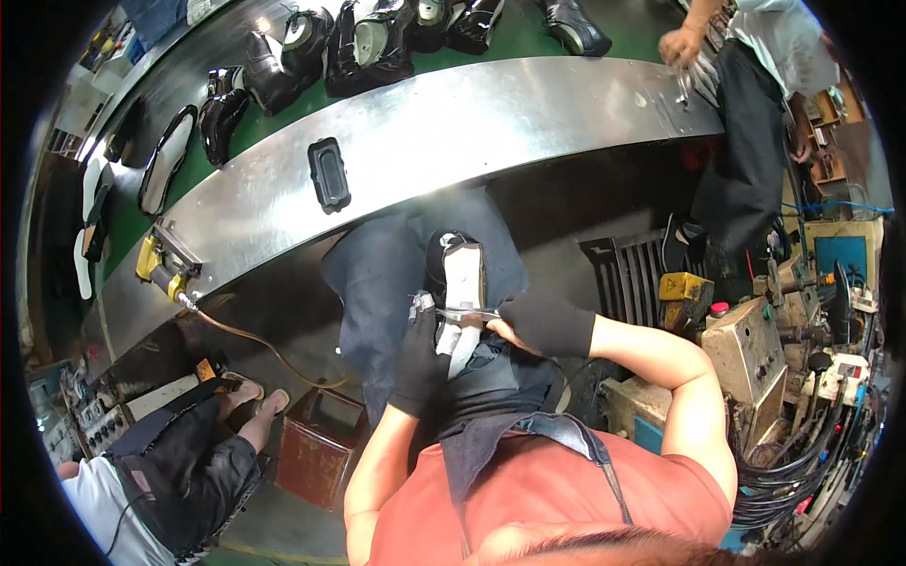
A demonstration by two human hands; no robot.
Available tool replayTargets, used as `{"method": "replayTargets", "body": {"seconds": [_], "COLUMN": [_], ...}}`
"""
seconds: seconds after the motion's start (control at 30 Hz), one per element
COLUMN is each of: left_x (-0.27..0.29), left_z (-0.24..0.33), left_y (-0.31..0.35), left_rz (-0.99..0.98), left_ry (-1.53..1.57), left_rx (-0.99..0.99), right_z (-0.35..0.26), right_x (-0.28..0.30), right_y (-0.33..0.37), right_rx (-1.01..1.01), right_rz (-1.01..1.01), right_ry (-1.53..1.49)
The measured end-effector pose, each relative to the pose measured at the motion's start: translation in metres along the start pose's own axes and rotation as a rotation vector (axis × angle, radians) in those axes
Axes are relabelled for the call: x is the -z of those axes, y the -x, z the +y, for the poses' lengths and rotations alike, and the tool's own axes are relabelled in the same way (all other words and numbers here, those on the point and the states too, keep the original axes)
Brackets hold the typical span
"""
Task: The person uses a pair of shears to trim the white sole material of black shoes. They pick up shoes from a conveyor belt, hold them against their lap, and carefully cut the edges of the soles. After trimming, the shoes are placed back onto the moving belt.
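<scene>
The work item is a black shoe resting sole-up on the person's lap, over the dark trousers and apron. Its upturned underside shows a pale, whitish insole panel framed by a black upper folded over the edge. The outline is narrow and elongated, rounded at the far end.

Orientation: the long axis runs nearly straight away from the person's body, toward the curved metal surface. The rounded far end points at the surface; the near end lies between the two hands and is partly covered by them.

Left hand: gloved in black, fingers curled around the near left side of the shoe, gripping it.

Right hand: gloved in black, closed around the handle of a slim metal tool. The tool lies crosswise over the shoe, roughly at right angles to its long axis, with its tip near the left edge of the pale panel. Whether the tip touches the panel cannot be told.

Surroundings: a black rectangular tray lies on the surface. Beyond it, a row of black shoes sits on a green belt. Another person's hand is at the far right end of the surface.
</scene>
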State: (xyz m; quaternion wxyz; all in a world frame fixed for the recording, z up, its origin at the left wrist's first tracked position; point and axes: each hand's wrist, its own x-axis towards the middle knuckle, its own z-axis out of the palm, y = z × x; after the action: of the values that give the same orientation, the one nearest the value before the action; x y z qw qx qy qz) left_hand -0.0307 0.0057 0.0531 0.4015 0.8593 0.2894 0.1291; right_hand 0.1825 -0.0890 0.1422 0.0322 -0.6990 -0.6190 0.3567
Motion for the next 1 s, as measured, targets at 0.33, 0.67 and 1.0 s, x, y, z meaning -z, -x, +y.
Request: {"method": "replayTargets", "body": {"seconds": [0.33,0.67,1.0], "left_x": [-0.032,-0.013,-0.043], "left_z": [0.010,0.012,-0.016], "left_y": [-0.061,-0.029,0.040], "left_rz": [0.221,0.109,0.136], "left_ry": [-0.080,0.180,0.854], "left_rx": [0.086,0.147,0.639], "right_z": [0.066,0.020,0.035], "right_x": [0.015,-0.010,-0.050], "right_y": [-0.012,-0.012,0.010], "right_rx": [-0.295,0.499,-0.079], "right_rz": [-0.537,0.265,-0.042], "right_ry": [-0.766,-0.364,-0.566]}}
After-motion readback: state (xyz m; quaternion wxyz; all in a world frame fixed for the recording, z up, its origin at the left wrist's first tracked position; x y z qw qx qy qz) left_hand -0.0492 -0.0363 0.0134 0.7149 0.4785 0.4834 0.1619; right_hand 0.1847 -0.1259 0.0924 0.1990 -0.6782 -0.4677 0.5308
